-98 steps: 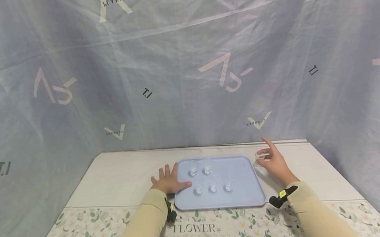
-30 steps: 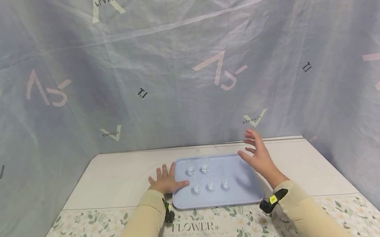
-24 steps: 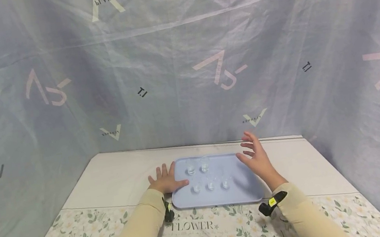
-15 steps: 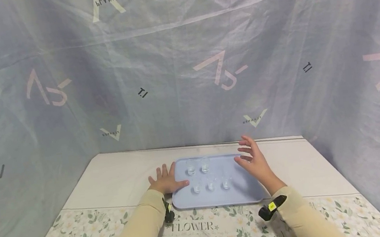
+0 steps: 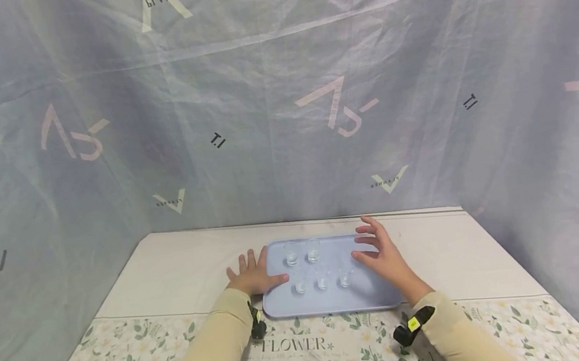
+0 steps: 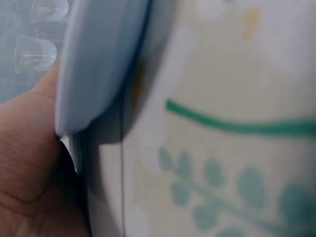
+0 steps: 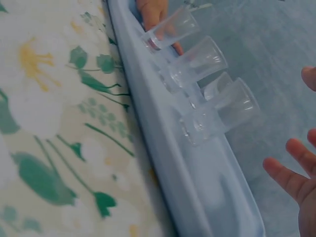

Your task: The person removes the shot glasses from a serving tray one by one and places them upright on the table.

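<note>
On a pale blue tray (image 5: 333, 303) stand several small clear shot glasses: two at the back, the left one (image 5: 291, 258) and its neighbour (image 5: 312, 253), and a front row of three, whose rightmost glass (image 5: 344, 280) is closest to my right hand (image 5: 388, 259). That hand hovers over the tray's right part, fingers apart and slightly bent, holding nothing; the right wrist view shows its spread fingers (image 7: 289, 180) beside the front glasses (image 7: 217, 113). My left hand (image 5: 254, 279) rests at the tray's left edge, fingers spread on the table and thumb across the rim.
A white cloth with a floral band (image 5: 142, 352) and the word FLOWER covers the table (image 5: 185, 261). Grey printed curtain (image 5: 270, 116) hangs behind and at both sides. A black wrist camera is strapped on each sleeve.
Earlier my right hand pinched a shot glass right of the tray; now it is empty, and that glass no longer shows. Since then it has moved left and lower over the tray. My left hand stays put.
</note>
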The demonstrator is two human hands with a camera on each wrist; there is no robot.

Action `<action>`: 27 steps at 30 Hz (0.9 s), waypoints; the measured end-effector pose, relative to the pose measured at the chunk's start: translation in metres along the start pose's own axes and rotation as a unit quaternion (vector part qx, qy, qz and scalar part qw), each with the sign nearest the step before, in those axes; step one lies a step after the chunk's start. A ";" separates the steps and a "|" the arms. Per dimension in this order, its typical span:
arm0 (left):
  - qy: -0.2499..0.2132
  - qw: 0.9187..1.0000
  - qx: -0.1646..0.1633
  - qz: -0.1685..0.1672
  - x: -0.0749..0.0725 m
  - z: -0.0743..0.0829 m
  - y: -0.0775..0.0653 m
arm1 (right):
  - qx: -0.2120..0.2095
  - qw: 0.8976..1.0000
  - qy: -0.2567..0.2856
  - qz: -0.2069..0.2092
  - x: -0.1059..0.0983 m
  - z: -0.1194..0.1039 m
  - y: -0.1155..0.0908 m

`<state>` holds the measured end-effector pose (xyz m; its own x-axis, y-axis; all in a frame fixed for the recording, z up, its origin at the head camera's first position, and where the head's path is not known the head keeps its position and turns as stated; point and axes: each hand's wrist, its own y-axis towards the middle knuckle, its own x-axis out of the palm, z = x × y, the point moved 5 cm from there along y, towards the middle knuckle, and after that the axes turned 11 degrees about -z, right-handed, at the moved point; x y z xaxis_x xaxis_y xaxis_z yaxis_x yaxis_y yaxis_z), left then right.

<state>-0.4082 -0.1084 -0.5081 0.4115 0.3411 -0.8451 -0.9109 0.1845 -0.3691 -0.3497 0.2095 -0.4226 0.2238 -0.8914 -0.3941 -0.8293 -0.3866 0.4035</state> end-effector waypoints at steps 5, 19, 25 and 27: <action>-0.009 1.000 0.010 0.013 0.001 -0.002 0.003 | -0.008 1.000 0.018 -0.019 0.007 0.012 -0.004; -0.004 1.000 0.001 0.006 0.011 -0.015 0.026 | 0.001 0.997 0.031 -0.070 0.022 0.044 -0.007; -0.007 1.000 0.003 0.007 0.011 -0.015 0.026 | 0.000 0.996 0.038 -0.085 0.028 0.045 -0.008; -0.007 1.000 0.005 0.007 0.011 -0.015 0.026 | -0.004 0.996 0.033 -0.087 0.030 0.045 -0.008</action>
<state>-0.4278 -0.1139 -0.5330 0.3985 0.3570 -0.8448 -0.9166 0.1887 -0.3526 -0.3592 0.1964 -0.4744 0.3966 -0.8246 -0.4034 -0.7714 -0.5376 0.3405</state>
